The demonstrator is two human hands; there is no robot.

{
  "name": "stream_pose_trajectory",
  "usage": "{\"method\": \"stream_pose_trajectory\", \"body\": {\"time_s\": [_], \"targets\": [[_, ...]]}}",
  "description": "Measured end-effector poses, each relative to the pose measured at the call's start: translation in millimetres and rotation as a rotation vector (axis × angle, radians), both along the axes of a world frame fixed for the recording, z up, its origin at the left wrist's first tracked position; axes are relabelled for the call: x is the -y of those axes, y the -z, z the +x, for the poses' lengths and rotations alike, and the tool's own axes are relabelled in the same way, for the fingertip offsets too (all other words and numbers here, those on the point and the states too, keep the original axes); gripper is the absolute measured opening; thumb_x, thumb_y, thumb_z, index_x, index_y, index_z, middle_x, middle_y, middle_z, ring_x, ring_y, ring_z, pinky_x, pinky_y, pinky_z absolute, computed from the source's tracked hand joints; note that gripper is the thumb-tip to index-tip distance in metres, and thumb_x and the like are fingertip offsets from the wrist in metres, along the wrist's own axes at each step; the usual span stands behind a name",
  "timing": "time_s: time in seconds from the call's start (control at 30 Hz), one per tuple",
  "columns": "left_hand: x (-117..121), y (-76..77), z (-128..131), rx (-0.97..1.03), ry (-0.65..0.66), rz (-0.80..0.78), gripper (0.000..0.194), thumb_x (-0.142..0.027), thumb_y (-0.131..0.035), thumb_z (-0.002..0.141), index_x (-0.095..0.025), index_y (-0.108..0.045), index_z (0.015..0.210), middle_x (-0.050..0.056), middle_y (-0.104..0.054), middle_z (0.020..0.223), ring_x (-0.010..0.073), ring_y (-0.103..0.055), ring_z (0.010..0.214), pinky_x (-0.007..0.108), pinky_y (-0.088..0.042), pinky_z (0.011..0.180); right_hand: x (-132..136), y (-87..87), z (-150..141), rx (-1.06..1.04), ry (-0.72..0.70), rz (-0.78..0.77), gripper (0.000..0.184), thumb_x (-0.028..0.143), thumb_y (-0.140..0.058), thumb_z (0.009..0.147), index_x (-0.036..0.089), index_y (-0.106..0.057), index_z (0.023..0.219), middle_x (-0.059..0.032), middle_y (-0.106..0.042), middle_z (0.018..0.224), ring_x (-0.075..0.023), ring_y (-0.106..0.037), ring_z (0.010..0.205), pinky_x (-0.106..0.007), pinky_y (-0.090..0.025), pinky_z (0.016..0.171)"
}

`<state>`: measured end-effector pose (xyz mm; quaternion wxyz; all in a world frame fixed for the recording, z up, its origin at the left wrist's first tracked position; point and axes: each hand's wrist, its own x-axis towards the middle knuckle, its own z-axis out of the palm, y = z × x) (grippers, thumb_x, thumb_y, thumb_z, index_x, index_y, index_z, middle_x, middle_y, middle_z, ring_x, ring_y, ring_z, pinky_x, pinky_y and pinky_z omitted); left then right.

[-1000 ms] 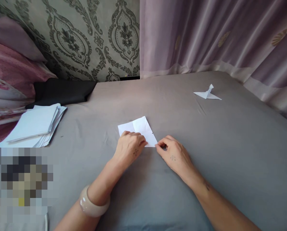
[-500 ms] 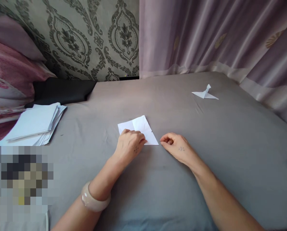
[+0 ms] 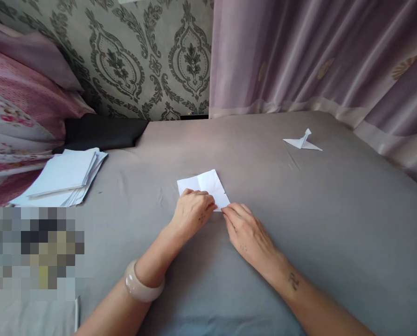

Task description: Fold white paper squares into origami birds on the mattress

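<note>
Where the right hand (image 3: 246,231) sat just off the creased white paper (image 3: 208,181) half a second ago with its fingers curled in, it now reaches in from four o'clock, fingers straightened and lying together, their tips touching the sheet's lower-right corner. Whether the thumb pinches from beneath cannot be told, since it is hidden. The left hand (image 3: 194,207) has stayed over the paper's near edge, between six and seven o'clock, its fingers curled together and down on the sheet; I cannot tell if they grip the edge or merely press it.

With both hands on the paper, the near edge seems to be steadied at one point and worked at the corner, though no fresh fold shows there. The paper itself lies flat on the grey cloth (image 3: 316,224), crease lines crossing it, and has hardly shifted.

Around it, nothing else looks disturbed: a folded paper bird (image 3: 302,143) stands at two o'clock, well apart, and a stack of white paper (image 3: 63,171) lies at nine. The view has only swung slightly.
</note>
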<state>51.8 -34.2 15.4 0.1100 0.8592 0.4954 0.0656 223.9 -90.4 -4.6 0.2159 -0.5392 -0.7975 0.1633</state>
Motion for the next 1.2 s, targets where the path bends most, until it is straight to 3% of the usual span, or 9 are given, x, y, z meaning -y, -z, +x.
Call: {"method": "stream_pose_trajectory", "body": {"time_s": [0.13, 0.3, 0.57, 0.73, 0.87, 1.03, 1.2], "targets": [[0, -4.5, -18, 0.181, -0.07, -0.13, 0.017, -0.03, -0.056, 0.089, -0.02, -0.069, 0.088, 0.004, -0.071, 0.085, 0.0195, -0.063, 0.077, 0.029, -0.042, 0.067, -1, 0.7, -1, 0.042, -0.011, 0.008, 0.029, 0.009, -0.039, 0.094, 0.02, -0.063, 0.106, -0.0076, -0.063, 0.097, -0.0202, -0.058, 0.09, -0.032, -0.049, 0.078], [-1, -13.1, -32, 0.324, -0.125, -0.29, 0.023, -0.033, -0.053, 0.089, -0.019, -0.07, 0.086, 0.003, -0.07, 0.084, 0.0153, -0.059, 0.069, 0.025, -0.041, 0.063, -1, 1.3, -2, 0.058, -0.024, 0.036, 0.028, 0.011, -0.04, 0.095, 0.018, -0.063, 0.109, -0.0081, -0.06, 0.094, -0.0197, -0.057, 0.087, -0.032, -0.049, 0.077], [-8, -8.9, -31, 0.284, -0.193, -0.402, 0.041, -0.045, -0.041, 0.09, -0.014, -0.066, 0.078, 0.002, -0.059, 0.066, 0.0151, -0.052, 0.063, 0.025, -0.038, 0.058, 1, 3.0, -3, 0.094, -0.029, 0.073, 0.026, 0.012, -0.043, 0.094, 0.015, -0.063, 0.111, -0.0093, -0.059, 0.097, -0.0207, -0.056, 0.092, -0.034, -0.051, 0.079], [-9, -1.7, -34, 0.364, -0.246, -0.468, 0.041, -0.053, -0.051, 0.084, -0.016, -0.07, 0.087, 0.001, -0.061, 0.067, 0.0153, -0.052, 0.064, 0.025, -0.038, 0.059, 2, 1.7, -3, 0.117, -0.029, 0.057, 0.027, 0.012, -0.044, 0.094, 0.015, -0.063, 0.113, -0.0094, -0.059, 0.097, -0.0203, -0.057, 0.09, -0.032, -0.052, 0.075], [-9, 3.0, -34, 0.404, -0.27, -0.462, 0.039, -0.051, -0.055, 0.082, -0.016, -0.07, 0.086, 0.002, -0.065, 0.072, 0.0162, -0.055, 0.068, 0.025, -0.039, 0.061, 3, 1.0, -4, 0.132, -0.018, 0.071, 0.027, 0.012, -0.044, 0.094, 0.014, -0.063, 0.113, -0.0093, -0.059, 0.095, -0.0199, -0.057, 0.089, -0.032, -0.052, 0.075], [-9, 4.7, -31, 0.384, -0.304, -0.46, 0.039, -0.052, -0.056, 0.08, -0.015, -0.069, 0.084, 0.001, -0.061, 0.064, 0.0152, -0.053, 0.062, 0.024, -0.037, 0.055, 5, 1.5, -7, 0.208, -0.004, 0.098, 0.026, 0.013, -0.044, 0.094, 0.014, -0.063, 0.113, -0.0097, -0.059, 0.096, -0.0193, -0.057, 0.086, -0.032, -0.051, 0.072], [-9, 8.2, -28, 0.341, -0.34, -0.346, 0.034, -0.047, -0.058, 0.08, -0.015, -0.068, 0.082, 0.002, -0.063, 0.068, 0.0161, -0.055, 0.062, 0.025, -0.039, 0.056, 6, 1.3, -12, 0.295, 0.016, 0.091, 0.03, 0.02, -0.048, 0.094, 0.011, -0.059, 0.12, -0.011, -0.058, 0.097, -0.0212, -0.056, 0.087, -0.033, -0.051, 0.072]]}}
